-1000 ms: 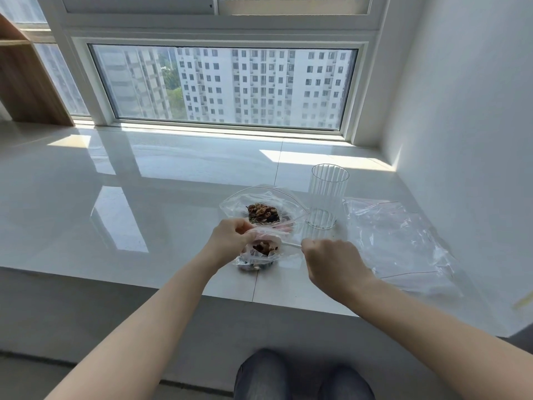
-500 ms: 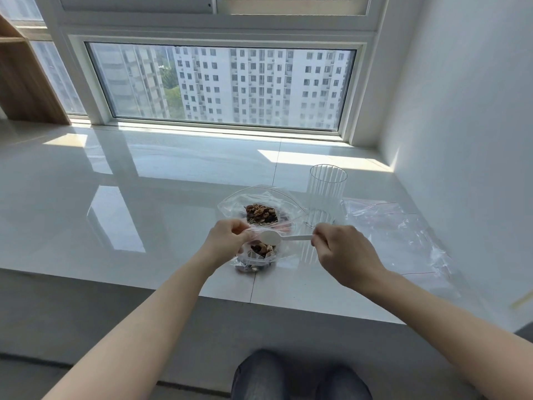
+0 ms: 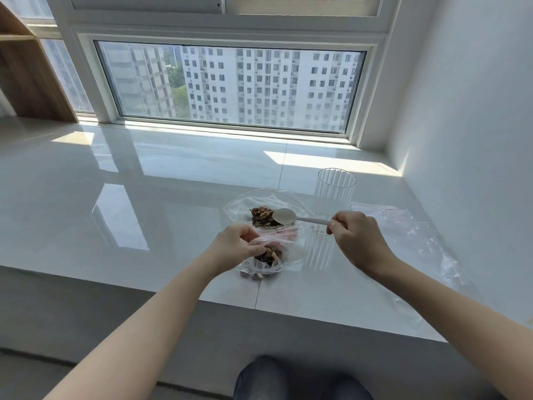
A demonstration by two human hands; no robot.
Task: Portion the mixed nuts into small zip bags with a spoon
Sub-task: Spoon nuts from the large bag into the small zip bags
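Left hand [image 3: 235, 246] pinching crinkled clear zip bag [image 3: 266, 256], right hand [image 3: 356, 238] gripping smooth white plastic spoon [image 3: 291, 217] — bowl empty

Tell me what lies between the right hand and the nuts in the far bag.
In the head view, the white spoon spans it: the right hand pinches its handle, and its empty bowl sits by the far bag's nuts.

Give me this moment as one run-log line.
left hand: holds small zip bag open | right hand: holds spoon, empty, over nuts in big bag | cup: upright
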